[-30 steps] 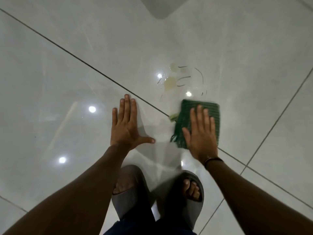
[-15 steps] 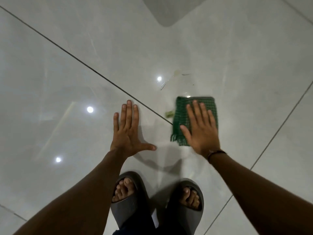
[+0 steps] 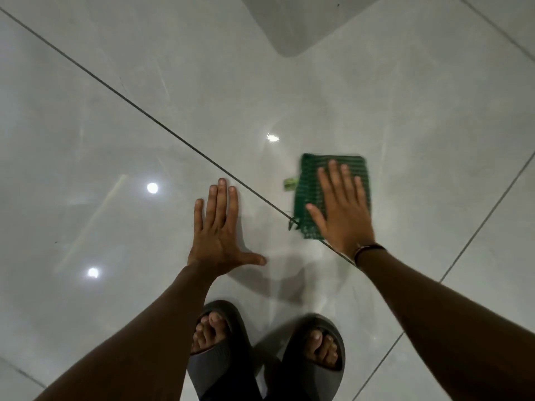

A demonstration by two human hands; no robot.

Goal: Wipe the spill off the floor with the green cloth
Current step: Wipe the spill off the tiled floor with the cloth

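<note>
Hands lie flat, fingers spread: right hand (image 3: 341, 211) pressing knitted green cloth (image 3: 307, 180), left hand (image 3: 218, 227) on glossy tile floor (image 3: 144, 68).

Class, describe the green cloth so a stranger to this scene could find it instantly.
Start from the dark grout line crossing the glossy grey floor. Follow it to the right hand, pressed flat on the green cloth. It is the only coloured, woven thing there, fringed at its near edge.

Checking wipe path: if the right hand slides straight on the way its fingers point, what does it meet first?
Looks free. The right hand lies flat on the green cloth, fingers pointing up-frame. Beyond the cloth's far edge is bare floor tile; the grey shape is much farther on.
</note>
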